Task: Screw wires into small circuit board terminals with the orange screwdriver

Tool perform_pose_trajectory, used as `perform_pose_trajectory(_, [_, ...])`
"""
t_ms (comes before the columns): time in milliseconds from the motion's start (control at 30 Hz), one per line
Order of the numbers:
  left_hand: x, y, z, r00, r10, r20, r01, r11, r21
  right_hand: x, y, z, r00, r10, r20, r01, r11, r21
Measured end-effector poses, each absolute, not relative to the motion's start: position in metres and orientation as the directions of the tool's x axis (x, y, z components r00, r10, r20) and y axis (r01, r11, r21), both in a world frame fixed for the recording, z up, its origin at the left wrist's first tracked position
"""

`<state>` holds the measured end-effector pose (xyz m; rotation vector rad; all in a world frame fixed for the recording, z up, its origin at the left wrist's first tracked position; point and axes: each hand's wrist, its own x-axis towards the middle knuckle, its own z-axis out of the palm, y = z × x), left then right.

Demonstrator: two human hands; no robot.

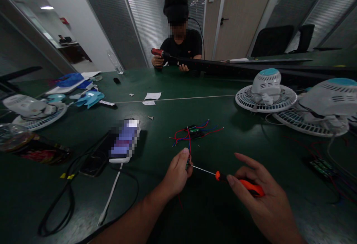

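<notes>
My right hand (260, 197) grips an orange-handled screwdriver (245, 184), thumb and fingers around the handle, index finger stretched out. Its thin metal shaft (203, 170) points left to my left hand (178, 171). My left hand is closed in a pinch on a small part at the end of a bundle of red and blue wires (192, 134). The wires run up to a small dark circuit board (195, 130) lying on the green table (173, 106).
A phone (125, 140) with a white cable lies left of my hands, beside black cables. White fan parts (266, 91) sit at right and at far left (33, 112). Paper scraps (152, 96) lie mid-table. Across the table a person holds a red power tool (158, 53).
</notes>
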<state>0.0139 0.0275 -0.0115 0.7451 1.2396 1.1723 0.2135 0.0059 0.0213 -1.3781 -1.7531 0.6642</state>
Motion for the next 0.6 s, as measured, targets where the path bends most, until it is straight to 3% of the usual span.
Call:
perform_pose_trajectory(167, [0.0142,0.0281,-0.0101,-0.087,0.940,-0.330,-0.291,0.293,0.911,0.2164,0.0042,0.0227,-0.091,0.972,0.219,0.535,0.233,-0.812])
perform_pose_trajectory(367, [0.0145,0.0284,-0.0096,-0.101,0.939,-0.328,-0.266,0.292,0.919,0.2140,0.0054,0.0242,-0.085,0.994,0.067,0.524,0.102,-0.845])
perform_pose_trajectory(600, [0.0131,0.0273,-0.0134,-0.076,0.944,-0.321,-0.237,0.296,0.925,0.2129,0.0063,0.0220,-0.093,0.979,0.181,0.552,0.202,-0.809])
